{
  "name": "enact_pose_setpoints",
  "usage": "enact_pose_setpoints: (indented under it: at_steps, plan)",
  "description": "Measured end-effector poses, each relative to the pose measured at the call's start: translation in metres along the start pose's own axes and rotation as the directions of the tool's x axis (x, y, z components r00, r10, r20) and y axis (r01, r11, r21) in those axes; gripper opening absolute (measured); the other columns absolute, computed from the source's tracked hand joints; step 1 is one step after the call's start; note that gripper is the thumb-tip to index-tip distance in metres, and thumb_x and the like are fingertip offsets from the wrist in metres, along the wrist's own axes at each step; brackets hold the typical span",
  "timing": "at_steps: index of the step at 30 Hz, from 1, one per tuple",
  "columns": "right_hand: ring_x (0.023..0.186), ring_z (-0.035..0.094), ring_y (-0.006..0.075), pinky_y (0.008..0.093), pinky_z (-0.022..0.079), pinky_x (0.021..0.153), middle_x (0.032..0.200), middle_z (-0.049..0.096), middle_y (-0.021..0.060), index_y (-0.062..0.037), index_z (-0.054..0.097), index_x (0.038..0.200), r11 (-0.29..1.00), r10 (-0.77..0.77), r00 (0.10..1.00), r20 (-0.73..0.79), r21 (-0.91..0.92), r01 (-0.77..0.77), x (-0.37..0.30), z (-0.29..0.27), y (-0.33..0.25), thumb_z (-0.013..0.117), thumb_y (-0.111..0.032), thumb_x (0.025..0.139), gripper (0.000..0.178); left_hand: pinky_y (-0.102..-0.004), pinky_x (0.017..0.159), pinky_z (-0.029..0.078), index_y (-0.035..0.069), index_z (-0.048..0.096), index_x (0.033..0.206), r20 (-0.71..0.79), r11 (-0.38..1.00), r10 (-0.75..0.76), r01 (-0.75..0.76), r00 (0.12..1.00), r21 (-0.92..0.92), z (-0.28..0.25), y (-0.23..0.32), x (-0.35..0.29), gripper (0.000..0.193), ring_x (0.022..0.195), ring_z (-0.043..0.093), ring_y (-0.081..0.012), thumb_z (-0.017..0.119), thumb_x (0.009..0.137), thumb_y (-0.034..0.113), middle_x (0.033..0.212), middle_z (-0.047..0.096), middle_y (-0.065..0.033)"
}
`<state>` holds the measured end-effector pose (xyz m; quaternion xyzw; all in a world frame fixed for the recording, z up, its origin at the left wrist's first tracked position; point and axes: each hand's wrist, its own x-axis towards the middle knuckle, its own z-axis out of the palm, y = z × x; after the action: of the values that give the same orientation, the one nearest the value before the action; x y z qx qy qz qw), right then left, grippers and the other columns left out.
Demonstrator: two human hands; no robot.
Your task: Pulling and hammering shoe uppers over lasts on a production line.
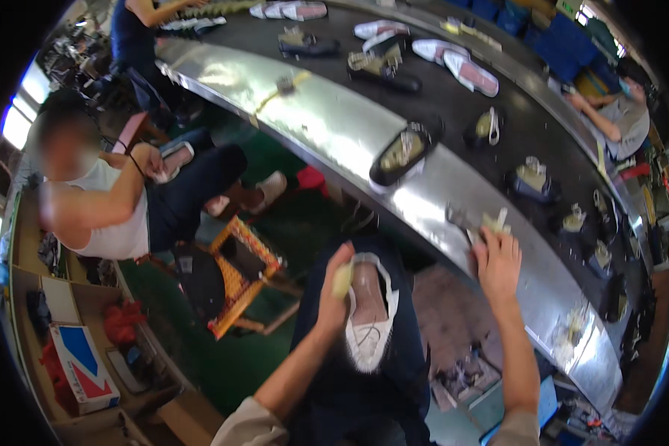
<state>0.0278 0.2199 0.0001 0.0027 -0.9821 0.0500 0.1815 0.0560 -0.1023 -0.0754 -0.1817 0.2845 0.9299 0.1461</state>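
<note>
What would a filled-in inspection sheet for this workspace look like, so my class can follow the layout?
Surface: shiny metal ledge beside a dark, flat belt.
Job's things: white low-cut shoe, toe toward the wearer, over the lap; black low-cut shoe on the ledge.
Clutter: loose pale yellowish pile on the ledge, material unclear.
Hands: bare left hand grips the white shoe's side; bare right hand at the ledge, grip unclear.
Cables: nothing seen for certain.
Surroundings: seated co-worker in a white sleeveless top at left; white, blue and red box below.
</note>
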Motion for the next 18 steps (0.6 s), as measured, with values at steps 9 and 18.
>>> enact_pose_setpoints:
  at_steps: [9, 18]
  plan:
    - [0.082, 0.064, 0.0123, 0.0328, 0.054, 0.074, 0.091, 0.071, 0.0074, -0.0032, 0.066, 0.115, 0.376, 0.070, 0.860, 0.506, 0.785, -0.493, -0.040, -0.011, -0.102, 0.075, -0.026, 0.095, 0.031, -0.0370, 0.113, 0.043, 0.002, 0.060, 0.140, 0.322, 0.238, 0.276, -0.389, 0.906, 0.890, 0.015, 0.008, -0.018, 0.048, 0.133, 0.058, -0.0334, 0.052, 0.094, -0.007, 0.141, 0.063, -0.0202]
    - [0.080, 0.069, 0.0119, 0.0305, 0.054, 0.071, 0.097, 0.074, 0.0064, -0.0027, 0.065, 0.116, 0.465, 0.083, 0.895, 0.439, 0.777, -0.425, -0.071, 0.017, -0.132, 0.071, -0.022, 0.097, 0.027, -0.0310, 0.112, 0.040, 0.008, 0.050, 0.145, 0.267, 0.513, 0.117, -0.289, 0.957, 0.808, -0.012, 0.005, -0.010, 0.047, 0.131, 0.053, -0.0182, 0.065, 0.101, 0.014, 0.141, 0.057, -0.0084]
